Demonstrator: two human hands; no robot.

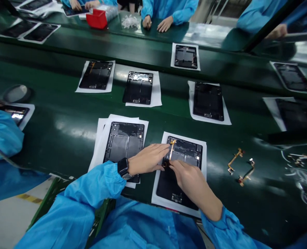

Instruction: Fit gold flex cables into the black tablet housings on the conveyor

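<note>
Pinching thin amber flex cable (172,149)

Bright blue smock sleeves (73,204) fill the near edge of the view, matched by the blue co-workers' sleeves (169,8) beyond the glossy dark green table (153,45), which is streaked with white glare. Between the left hand (148,159) and right hand (192,181) runs an amber flex cable (172,150) over a black tablet casing (186,150) on a white paper sheet (204,162) (the left wrist wears a black watch (122,167)), with two more amber cables (234,159) lying right on the green. Far left shows a red box (96,19), and a yellow stripe (29,198) marks the pale floor (8,221) near left.
</note>
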